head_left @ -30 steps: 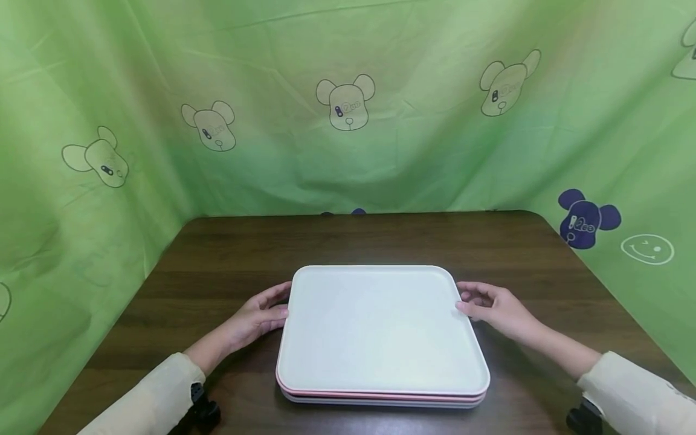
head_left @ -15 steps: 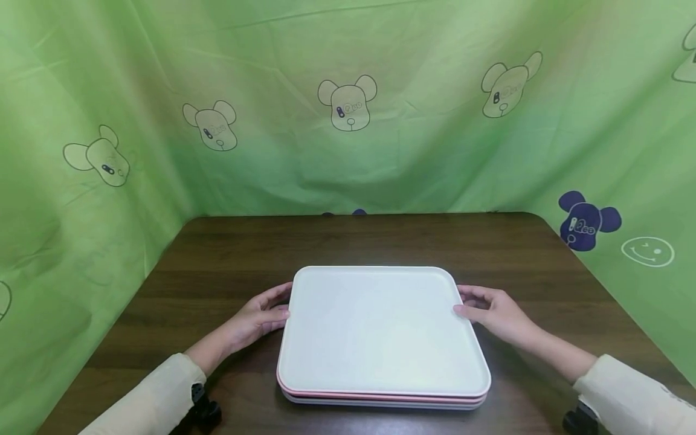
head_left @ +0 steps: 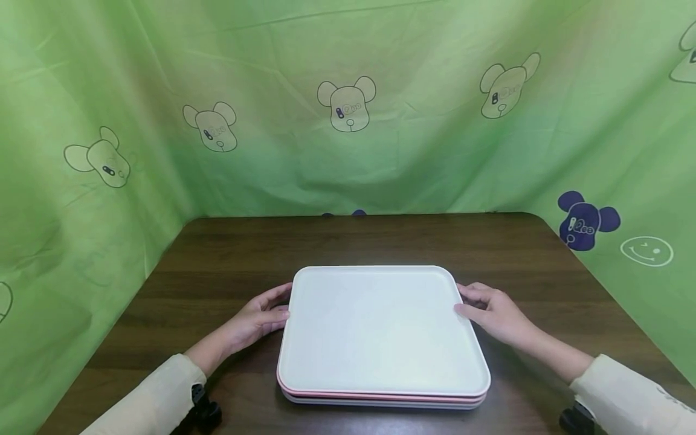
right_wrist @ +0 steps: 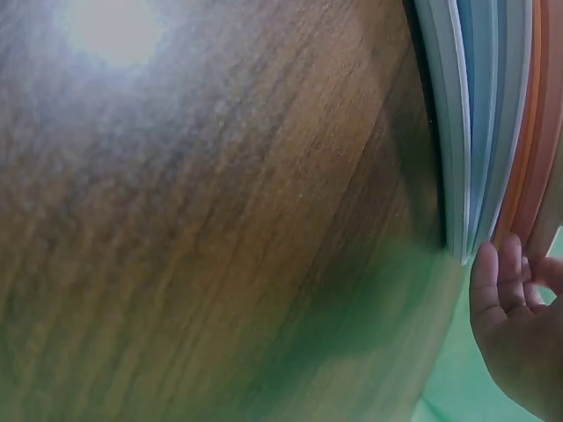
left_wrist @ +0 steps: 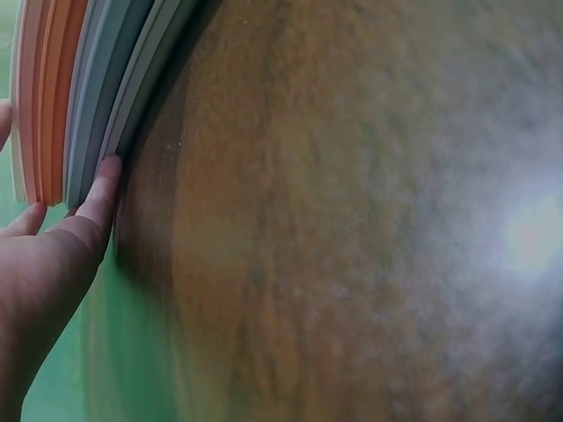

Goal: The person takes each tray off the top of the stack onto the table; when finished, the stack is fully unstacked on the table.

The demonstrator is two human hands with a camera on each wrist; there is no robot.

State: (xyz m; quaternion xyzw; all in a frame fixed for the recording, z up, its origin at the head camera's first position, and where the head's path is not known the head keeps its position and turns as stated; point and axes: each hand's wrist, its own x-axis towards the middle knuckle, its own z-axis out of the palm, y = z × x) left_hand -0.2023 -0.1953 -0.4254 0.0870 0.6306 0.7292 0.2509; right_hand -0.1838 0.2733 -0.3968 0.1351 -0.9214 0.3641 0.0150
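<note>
A white tray (head_left: 380, 332), rectangular with rounded corners, lies flat on top of a stack of similar trays. Below it, a pink tray rim (head_left: 380, 396) shows at the front. Both wrist views show the stack's layered sides, in orange (left_wrist: 54, 114), blue-grey and pale grey (right_wrist: 449, 114). My left hand (head_left: 255, 317) touches the stack's left side, its fingers fairly straight and its thumb against the edge. On the opposite side, my right hand (head_left: 497, 311) pinches the white tray's edge, thumb on the rim. Some fingertips of both hands are hidden behind the trays in the head view.
The stack sits near the front of a dark brown wooden table (head_left: 353, 238). A green curtain (head_left: 402, 163) printed with bear faces hangs around the back and sides. Black wrist devices (head_left: 203, 411) are worn below the pale sleeves (head_left: 152, 393).
The right hand's thumb has shifted slightly left onto the white tray's rim, and its fingers have adjusted a little. The left hand and the trays stay in place.
</note>
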